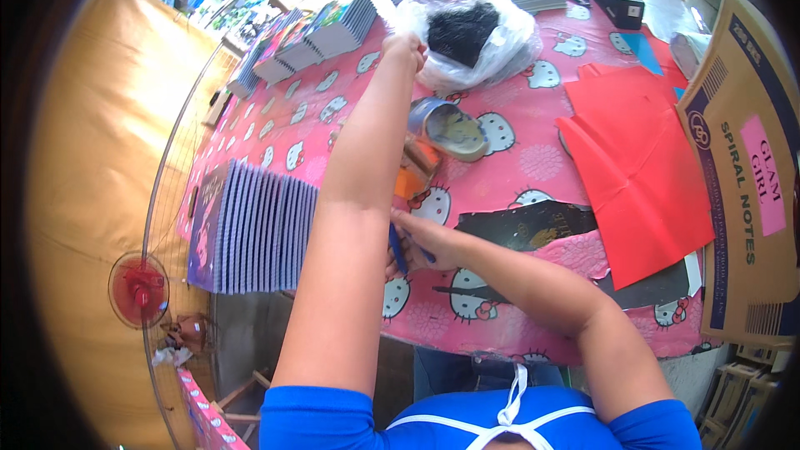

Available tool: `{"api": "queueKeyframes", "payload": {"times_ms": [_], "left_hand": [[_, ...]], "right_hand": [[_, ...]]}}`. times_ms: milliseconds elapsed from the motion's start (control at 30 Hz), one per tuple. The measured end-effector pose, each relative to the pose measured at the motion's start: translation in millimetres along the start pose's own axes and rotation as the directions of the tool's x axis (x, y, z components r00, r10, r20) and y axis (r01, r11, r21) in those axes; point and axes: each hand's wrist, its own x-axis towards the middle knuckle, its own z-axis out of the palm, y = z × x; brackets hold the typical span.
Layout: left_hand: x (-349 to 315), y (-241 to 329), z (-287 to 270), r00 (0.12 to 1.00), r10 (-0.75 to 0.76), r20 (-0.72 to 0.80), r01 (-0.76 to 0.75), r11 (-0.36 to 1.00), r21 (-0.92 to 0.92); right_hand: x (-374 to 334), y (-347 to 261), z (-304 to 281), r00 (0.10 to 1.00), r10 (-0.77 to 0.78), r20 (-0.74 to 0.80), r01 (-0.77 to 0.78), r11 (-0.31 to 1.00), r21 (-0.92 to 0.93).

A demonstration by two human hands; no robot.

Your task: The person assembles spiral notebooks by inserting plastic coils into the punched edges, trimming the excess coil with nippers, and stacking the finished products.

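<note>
My left arm reaches far across the table. My left hand (405, 52) is closed at the left edge of a clear plastic bag (521, 42) with a black bundle (463, 30) in it. What its fingers hold is too small to make out. Closer in, my right hand (423, 243) is closed around a tool with two blue handles (397, 250). My left forearm partly covers that hand, and the tool's working end is hidden. Just beyond it lie an orange object (414, 171) and an open tin can (448, 129) on its side.
A stack of spiral notebooks (262, 229) stands at the left, more notebooks (321, 33) behind. Red sheets (637, 171) and a dark cover (521, 227) lie at the right, beside a cardboard box (750, 183). A black tray (615, 0) sits far right on the pink tablecloth (542, 162).
</note>
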Motion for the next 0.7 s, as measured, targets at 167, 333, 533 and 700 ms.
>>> {"api": "queueKeyframes", "payload": {"times_ms": [167, 333, 533, 700], "left_hand": [[-102.0, 31.7, -50.5, 0.842, 0.442, 0.31, -0.516, 0.828, 0.22], [-248.6, 75.0, -218.5, 0.608, 0.609, 0.509, -0.783, 0.357, 0.509], [-221.2, 98.5, -388.2, 0.622, 0.506, 0.598, -0.696, 0.008, 0.718], [-207.4, 68.7, -410.5, 0.53, 0.467, 0.708, -0.756, -0.118, 0.644]], "right_hand": [[-5.5, -8.5, -19.5, 0.997, -0.076, -0.025, 0.076, 0.997, 0.004], [-9.9, 4.4, -12.9, 0.986, -0.166, -0.006, 0.164, 0.977, -0.137], [-15.0, 13.3, 70.0, 0.881, -0.474, 0.004, 0.307, 0.565, -0.766], [25.8, 1.1, 141.7, 0.489, -0.672, 0.556, 0.454, -0.348, -0.82]]}}
